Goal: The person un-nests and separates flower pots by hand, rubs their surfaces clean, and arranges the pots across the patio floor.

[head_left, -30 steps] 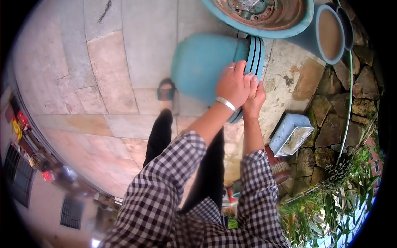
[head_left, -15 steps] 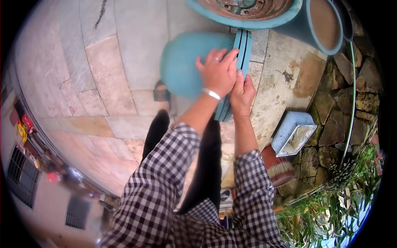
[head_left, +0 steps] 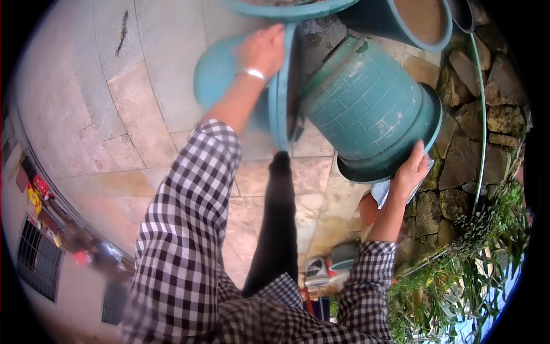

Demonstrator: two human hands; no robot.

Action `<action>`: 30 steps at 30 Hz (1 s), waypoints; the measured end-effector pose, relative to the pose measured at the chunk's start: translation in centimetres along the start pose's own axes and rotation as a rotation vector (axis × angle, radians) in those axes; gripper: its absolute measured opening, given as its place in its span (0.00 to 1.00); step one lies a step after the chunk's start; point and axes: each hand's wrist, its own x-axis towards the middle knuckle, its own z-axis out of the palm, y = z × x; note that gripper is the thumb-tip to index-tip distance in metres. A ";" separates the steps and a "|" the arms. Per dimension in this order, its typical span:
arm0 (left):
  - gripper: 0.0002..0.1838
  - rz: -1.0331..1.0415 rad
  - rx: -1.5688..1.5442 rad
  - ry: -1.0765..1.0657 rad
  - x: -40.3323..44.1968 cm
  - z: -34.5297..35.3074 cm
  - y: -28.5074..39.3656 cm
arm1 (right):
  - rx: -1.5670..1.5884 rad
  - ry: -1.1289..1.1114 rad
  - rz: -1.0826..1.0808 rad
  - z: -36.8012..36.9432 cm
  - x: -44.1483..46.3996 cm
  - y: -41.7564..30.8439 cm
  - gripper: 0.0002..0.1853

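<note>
My left hand grips the rim of a smooth light-blue plant pot, which lies tipped with its mouth facing right. A white band is on that wrist. In my right hand is the wide rim of a second plant pot, a teal one with a brick pattern. That pot is tilted, its narrower end toward the blue pot's mouth and its rim toward the lower right. The two pots stand apart, with a narrow gap between them. The fingers of my right hand are mostly hidden behind the rim.
A wide blue planter is at the top edge. Beside it stands a dark pot with brown contents. A stone wall with a thin hose runs along the right. Pale stone paving covers the ground.
The teal brick-patterned pot has come out of the light-blue pot, moving right in my right hand. My left hand and the blue pot have shifted left. The teal pot now covers most of the grey-blue container.
</note>
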 end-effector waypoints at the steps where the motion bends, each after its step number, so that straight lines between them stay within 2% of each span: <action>1: 0.18 0.038 0.014 0.004 0.2 0.0 -0.1 | 0.026 0.032 -0.010 -1.9 0.7 0.0 0.19; 4: 0.16 0.074 0.059 0.034 -1.3 0.4 -0.1 | -0.037 0.072 -0.128 -6.2 2.9 3.5 0.18; 8: 0.16 0.115 -0.027 0.086 -2.4 1.1 -0.5 | -0.101 -0.047 -0.025 -7.7 5.5 11.1 0.15; 11: 0.16 0.091 -0.003 0.093 -2.8 0.7 -0.5 | -0.355 -0.030 0.110 -6.4 7.3 14.4 0.19; 14: 0.16 0.127 0.023 0.111 -3.4 0.7 -0.8 | -0.561 0.108 0.041 -5.6 7.7 17.2 0.24; 17: 0.15 0.180 0.022 0.147 -4.2 1.1 -1.3 | -0.851 0.326 -0.167 -5.3 7.4 15.6 0.31; 18: 0.15 0.175 0.021 0.146 -4.3 1.0 -1.4 | -0.761 0.345 -0.114 -4.6 6.6 11.6 0.35; 20: 0.15 0.152 0.014 0.145 -4.5 0.7 -1.4 | -0.244 0.246 -0.073 -1.1 4.0 5.8 0.31; 22: 0.15 0.122 -0.004 0.137 -4.8 0.5 -0.8 | 0.120 -0.117 -0.060 5.2 -0.6 2.1 0.26; 23: 0.15 0.131 0.010 0.138 -4.8 0.6 -0.9 | 0.203 -0.401 0.054 8.5 -2.6 3.1 0.27; 25: 0.15 0.150 0.043 0.151 -4.7 0.8 -1.4 | 0.245 -0.779 0.199 13.7 -6.9 0.8 0.28; 27: 0.15 0.119 0.042 0.137 -5.0 0.9 -1.4 | 0.287 -0.901 0.246 17.6 -9.1 0.6 0.26; 30: 0.16 0.102 0.020 0.136 -5.4 1.0 -1.6 | 0.401 -1.052 0.372 18.5 -9.2 -0.4 0.20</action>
